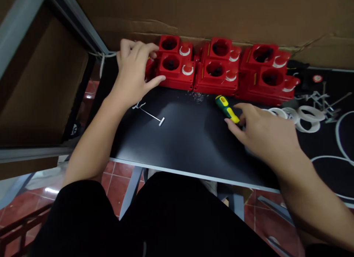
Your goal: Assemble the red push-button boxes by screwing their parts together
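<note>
My left hand [135,67] is at the left end of a group of red plastic housings, its fingers curved and its thumb apart. It reaches over the leftmost red housing [150,69], which it mostly hides; whether the fingertips touch it I cannot tell. My right hand [265,131] pinches the near end of a green and yellow screwdriver handle [225,107] between thumb and fingers; no blade shows. Several more red housings [177,78] with round openings and white-ringed red knobs stand in pairs along the back.
A thin metal T-shaped rod [152,115] lies on the dark tabletop [182,139]. Small debris [197,97] is scattered before the housings. White rings [309,115], metal pieces [322,102] and white tubing [339,133] are on the right. Cardboard [207,13] backs the table; a grey frame [85,20] rises left.
</note>
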